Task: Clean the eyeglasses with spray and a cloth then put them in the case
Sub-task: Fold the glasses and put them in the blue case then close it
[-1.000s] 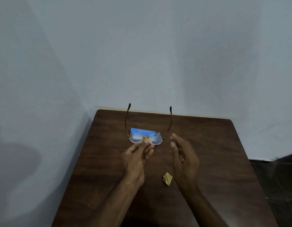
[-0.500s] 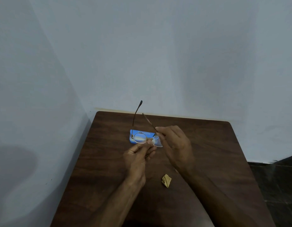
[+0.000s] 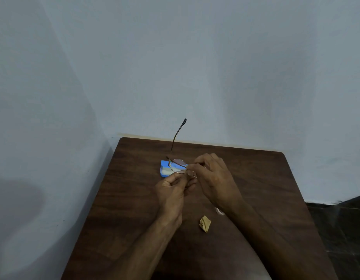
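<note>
Folding the temples looks like the step in hand, so I judge the cleaning done and only the casing left. The counter carries the blue case. The left hand, on the near side of the case, pinches the eyeglasses at the lower rim. The right hand, right of the case, pinches their right end. The eyeglasses hang just above the case, 1 temple folded across, 1 upright. The crumpled cloth lies loose, well nearer than the case. A pale thing under the right wrist may be the spray.
</note>
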`<action>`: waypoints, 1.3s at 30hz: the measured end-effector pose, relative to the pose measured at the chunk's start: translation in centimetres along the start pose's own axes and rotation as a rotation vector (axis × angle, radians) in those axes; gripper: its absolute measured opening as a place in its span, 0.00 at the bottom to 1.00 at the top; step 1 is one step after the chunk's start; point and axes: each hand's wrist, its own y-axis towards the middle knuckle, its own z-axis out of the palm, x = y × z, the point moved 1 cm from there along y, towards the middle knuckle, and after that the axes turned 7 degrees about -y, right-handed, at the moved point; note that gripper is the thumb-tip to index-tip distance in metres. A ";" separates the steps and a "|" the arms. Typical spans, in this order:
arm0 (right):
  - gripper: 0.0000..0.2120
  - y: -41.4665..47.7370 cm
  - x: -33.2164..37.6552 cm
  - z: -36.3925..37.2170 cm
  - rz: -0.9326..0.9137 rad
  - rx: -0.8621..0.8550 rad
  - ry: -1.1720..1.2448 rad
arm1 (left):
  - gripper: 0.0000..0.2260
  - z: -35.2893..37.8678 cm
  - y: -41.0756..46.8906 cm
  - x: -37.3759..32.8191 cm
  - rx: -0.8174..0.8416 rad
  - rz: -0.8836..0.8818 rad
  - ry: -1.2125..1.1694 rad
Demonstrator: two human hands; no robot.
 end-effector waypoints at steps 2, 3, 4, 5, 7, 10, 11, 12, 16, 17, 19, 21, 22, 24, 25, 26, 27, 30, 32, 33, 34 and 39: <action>0.07 -0.1 -0.1 0.0 -0.035 0.032 -0.030 | 0.10 -0.1 -0.1 0.1 0.008 0.000 -0.001; 0.07 -0.2 -0.2 0.1 -0.050 0.048 -0.041 | 0.13 -0.2 -0.1 0.1 0.014 -0.001 -0.008; 0.07 -0.2 -0.3 0.1 -0.060 0.058 -0.046 | 0.15 -0.2 -0.1 0.2 0.015 -0.005 -0.017; 0.08 -0.2 -0.3 0.1 -0.063 0.060 -0.043 | 0.16 -0.3 -0.1 0.2 0.012 -0.010 -0.025; 0.10 -0.2 -0.2 0.1 -0.056 0.047 -0.028 | 0.15 -0.3 -0.1 0.2 0.008 -0.019 -0.043; 0.09 0.1 0.0 0.1 -0.030 0.014 -0.004 | 0.09 -0.1 -0.2 0.0 0.006 -0.039 -0.079; 0.10 0.1 0.0 0.1 -0.021 0.003 0.007 | 0.09 -0.1 -0.2 -0.1 0.005 -0.041 -0.089; 0.12 0.2 0.1 0.1 -0.016 -0.010 0.021 | 0.11 0.0 -0.3 -0.1 0.004 -0.041 -0.094; 0.13 0.6 0.3 -0.4 0.003 -0.083 0.086 | 0.09 -0.2 -0.3 -0.1 0.000 -0.050 -0.093; 0.12 0.9 0.6 -0.7 0.034 -0.120 0.121 | 0.08 -0.2 -0.4 0.0 -0.002 -0.050 -0.094; 0.09 2.0 1.5 -1.7 0.126 -0.208 0.226 | 0.07 -0.1 -0.4 0.0 -0.007 -0.058 -0.096; 0.07 3.6 2.9 -3.0 0.263 -0.269 0.381 | 0.04 0.0 -0.6 0.0 0.000 -0.074 -0.097; 0.07 4.7 3.6 -3.7 0.342 -0.281 0.485 | 0.04 0.0 -0.7 0.1 0.003 -0.078 -0.094; 0.08 6.8 4.8 -4.8 0.469 -0.283 0.662 | 0.04 -0.1 -0.8 0.3 0.010 -0.073 -0.084; 0.09 7.8 5.2 -5.1 0.512 -0.271 0.713 | 0.04 -0.1 -0.8 0.4 0.015 -0.064 -0.077; 0.10 8.7 5.5 -5.2 0.547 -0.247 0.744 | 0.04 -0.1 -0.8 0.4 0.020 -0.057 -0.072; 0.10 9.3 5.6 -5.3 0.575 -0.219 0.759 | 0.03 -0.1 -0.8 0.5 0.021 -0.051 -0.066; 0.05 9.9 5.5 -5.0 0.604 -0.181 0.801 | 0.03 -0.1 -0.8 0.4 0.011 -0.039 -0.060; 0.05 9.2 4.9 -4.8 0.627 -0.199 0.910 | 0.06 -0.3 -0.6 0.3 -0.003 -0.035 -0.069; 0.05 8.6 4.5 -4.8 0.644 -0.207 0.948 | 0.07 -0.5 -0.5 0.2 -0.016 -0.037 -0.080; 0.05 7.9 4.0 -4.9 0.664 -0.212 0.959 | 0.07 -0.6 -0.5 0.1 -0.030 -0.042 -0.094; 0.05 3.4 1.1 -4.1 0.746 -0.172 0.858 | 0.06 -0.6 -0.5 -0.4 -0.033 -0.027 -0.136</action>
